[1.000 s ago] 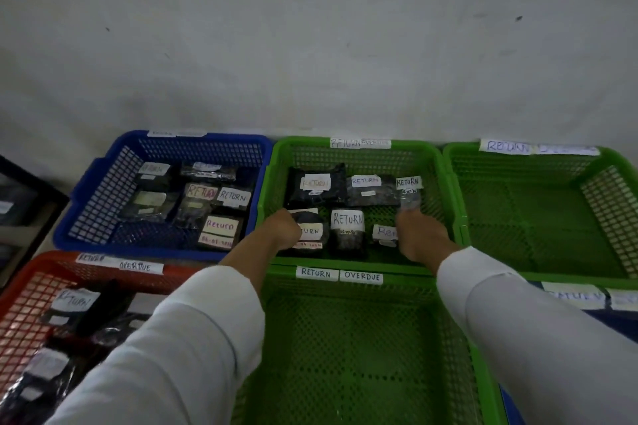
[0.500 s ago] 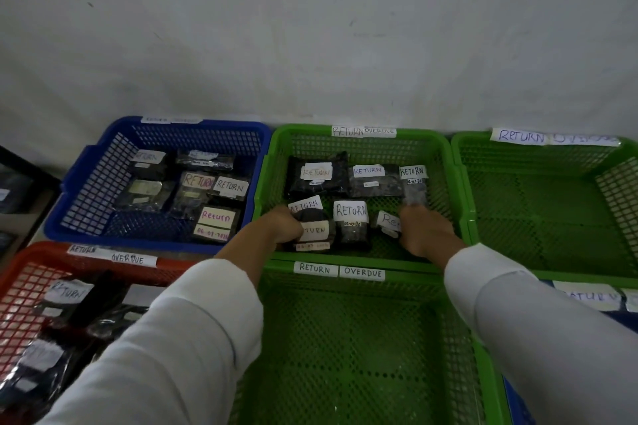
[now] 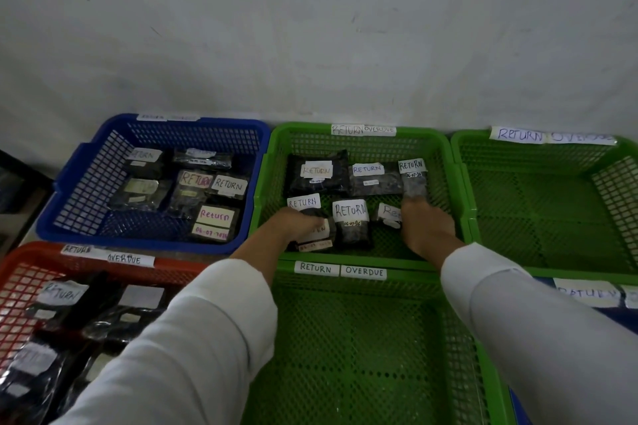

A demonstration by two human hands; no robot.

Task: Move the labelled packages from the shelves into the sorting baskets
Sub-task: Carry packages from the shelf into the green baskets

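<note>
Both hands are inside the far middle green basket point(image 3: 359, 140). Left hand point(image 3: 297, 222) rests on a near-left package point(image 3: 312, 235); right hand point(image 3: 426, 221) pinches the right-hand package point(image 3: 413, 179). Release flat, labels up, clear of neighbours.

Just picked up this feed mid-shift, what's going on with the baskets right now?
A person in white sleeves reaches both hands into the middle green basket at the back, which holds several dark packages labelled RETURN. The left hand rests on a package at the front left; the right hand touches the small package at the right. The blue basket and red basket also hold packages. The near green basket shows none.
</note>
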